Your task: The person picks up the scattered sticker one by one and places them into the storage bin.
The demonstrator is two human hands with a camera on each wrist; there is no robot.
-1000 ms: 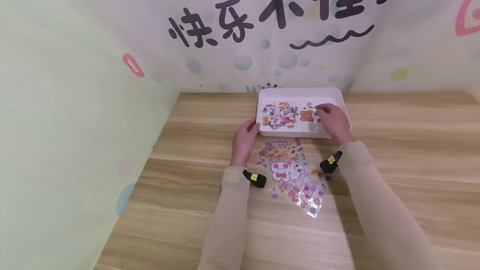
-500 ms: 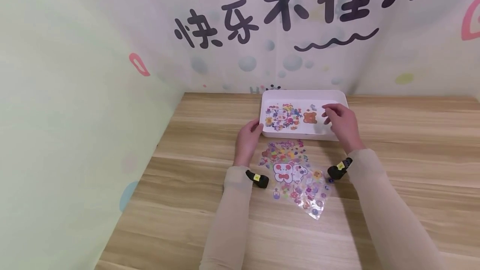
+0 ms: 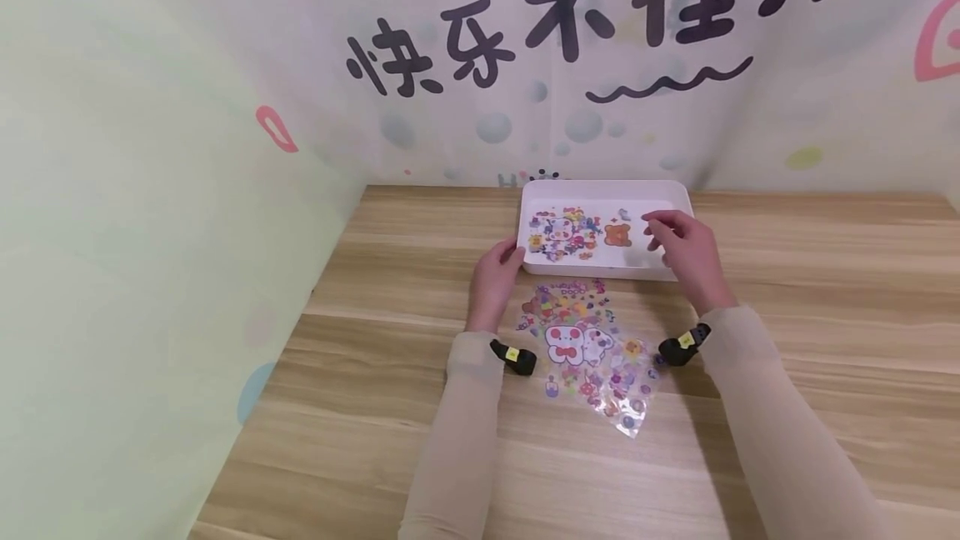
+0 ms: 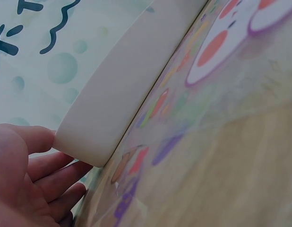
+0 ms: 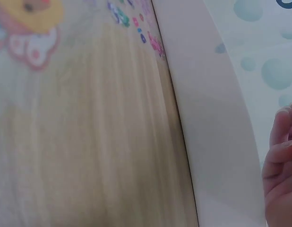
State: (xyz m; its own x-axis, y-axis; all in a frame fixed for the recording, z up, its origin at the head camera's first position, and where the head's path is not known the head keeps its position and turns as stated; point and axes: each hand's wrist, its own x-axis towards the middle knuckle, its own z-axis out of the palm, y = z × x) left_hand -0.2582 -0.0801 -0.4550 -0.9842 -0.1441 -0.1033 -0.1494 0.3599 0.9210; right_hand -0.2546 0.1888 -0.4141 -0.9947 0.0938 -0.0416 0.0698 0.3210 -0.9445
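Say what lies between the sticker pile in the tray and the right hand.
In the head view, a brown bear sticker lies between the pile and the right hand, a small bluish sticker just beyond it.

The white tray (image 3: 600, 270) in front of me looks like smooth plastic with a soft, satiny sheen. My surface (image 3: 420, 261) shows wood grain and a dull, even finish. The sheets (image 3: 564, 343) on it are thin, see-through plastic film, glossy enough to throw a white glare at one corner. My beige sleeves (image 3: 461, 432) are matt, soft-looking cloth; the wall hanging (image 3: 450, 136) behind seems matt fabric, gently creased
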